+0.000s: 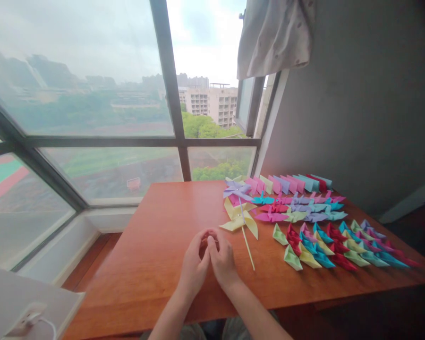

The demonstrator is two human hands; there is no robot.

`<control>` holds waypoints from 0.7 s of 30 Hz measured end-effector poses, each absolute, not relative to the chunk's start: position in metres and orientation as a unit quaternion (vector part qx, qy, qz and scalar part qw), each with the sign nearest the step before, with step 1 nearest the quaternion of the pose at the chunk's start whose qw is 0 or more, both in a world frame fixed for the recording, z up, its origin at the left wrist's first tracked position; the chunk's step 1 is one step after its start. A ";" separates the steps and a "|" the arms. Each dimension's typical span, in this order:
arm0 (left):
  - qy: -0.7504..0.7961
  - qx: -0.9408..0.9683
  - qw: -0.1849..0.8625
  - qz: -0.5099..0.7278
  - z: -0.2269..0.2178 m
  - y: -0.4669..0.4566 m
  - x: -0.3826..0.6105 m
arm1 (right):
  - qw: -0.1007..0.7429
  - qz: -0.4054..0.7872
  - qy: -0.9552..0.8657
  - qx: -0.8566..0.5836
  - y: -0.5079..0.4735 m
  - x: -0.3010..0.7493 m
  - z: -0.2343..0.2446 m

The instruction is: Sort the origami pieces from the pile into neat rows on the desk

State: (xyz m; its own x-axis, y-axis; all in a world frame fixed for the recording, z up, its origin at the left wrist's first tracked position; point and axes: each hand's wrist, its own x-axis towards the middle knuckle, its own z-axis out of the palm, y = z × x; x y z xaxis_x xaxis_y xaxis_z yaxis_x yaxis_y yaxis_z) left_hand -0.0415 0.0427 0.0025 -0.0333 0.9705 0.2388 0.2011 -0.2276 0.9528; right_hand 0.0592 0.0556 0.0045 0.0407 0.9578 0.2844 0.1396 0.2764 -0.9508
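Note:
Above the wooden table (156,255), my left hand (194,262) and my right hand (222,262) are brought together, fingers curled in and the fingertips meeting. Both are closed. Whatever lies between the fingertips, if anything, is too small and hidden to make out. Just right of my right hand, a yellow paper pinwheel (250,221) on a thin stick (248,248) lies on the table. Behind it is a purple paper pinwheel (236,190), partly over a pink piece.
Rows of folded paper boats (320,249) cover the table's right side. Behind them are several paper cranes (314,217) and a row of folded paper pieces (281,183). Windows (212,141) rise beyond the table. A socket (28,321) with a plugged cable is at lower left.

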 end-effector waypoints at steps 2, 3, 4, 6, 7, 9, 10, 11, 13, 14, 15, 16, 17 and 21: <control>0.501 0.592 0.366 0.514 0.003 0.043 -0.042 | 0.546 0.376 -0.582 -0.471 0.056 0.059 0.004; 0.501 0.594 0.365 0.513 0.004 0.043 -0.042 | 0.546 0.376 -0.582 -0.471 0.057 0.059 0.003; 0.502 0.595 0.364 0.512 0.004 0.043 -0.041 | 0.545 0.376 -0.582 -0.472 0.057 0.059 0.003; 0.499 0.596 0.364 0.513 0.005 0.042 -0.041 | 0.541 0.377 -0.583 -0.475 0.057 0.059 0.003; 0.498 0.596 0.364 0.514 0.006 0.042 -0.041 | 0.538 0.377 -0.583 -0.477 0.057 0.059 0.003; 0.498 0.597 0.362 0.515 0.006 0.042 -0.040 | 0.535 0.378 -0.584 -0.481 0.056 0.059 0.004; 0.498 0.598 0.359 0.515 0.007 0.041 -0.040 | 0.534 0.378 -0.584 -0.481 0.056 0.060 0.004; 0.500 0.599 0.356 0.514 0.007 0.041 -0.040 | 0.534 0.377 -0.585 -0.479 0.056 0.060 0.004; 0.501 0.601 0.351 0.514 0.006 0.041 -0.040 | 0.537 0.377 -0.587 -0.474 0.056 0.060 0.005; 0.501 0.602 0.350 0.514 0.006 0.041 -0.040 | 0.538 0.377 -0.588 -0.472 0.056 0.061 0.005; 0.502 0.603 0.349 0.513 0.005 0.041 -0.040 | 0.538 0.377 -0.590 -0.470 0.056 0.061 0.005; 0.502 0.603 0.349 0.512 0.005 0.041 -0.041 | 0.537 0.376 -0.591 -0.469 0.056 0.061 0.005; 0.503 0.605 0.348 0.510 0.004 0.041 -0.041 | 0.536 0.375 -0.592 -0.470 0.056 0.061 0.005; 0.506 0.608 0.346 0.504 0.003 0.041 -0.042 | 0.534 0.371 -0.592 -0.476 0.056 0.061 0.005</control>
State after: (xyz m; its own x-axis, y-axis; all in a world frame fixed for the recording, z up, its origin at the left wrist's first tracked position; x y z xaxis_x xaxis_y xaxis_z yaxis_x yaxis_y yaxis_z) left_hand -0.0419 0.0411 0.0029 -0.0214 0.9646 0.2630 0.2669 -0.2480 0.9313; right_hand 0.0610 0.0563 0.0052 0.0239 0.9600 0.2791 0.1662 0.2715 -0.9480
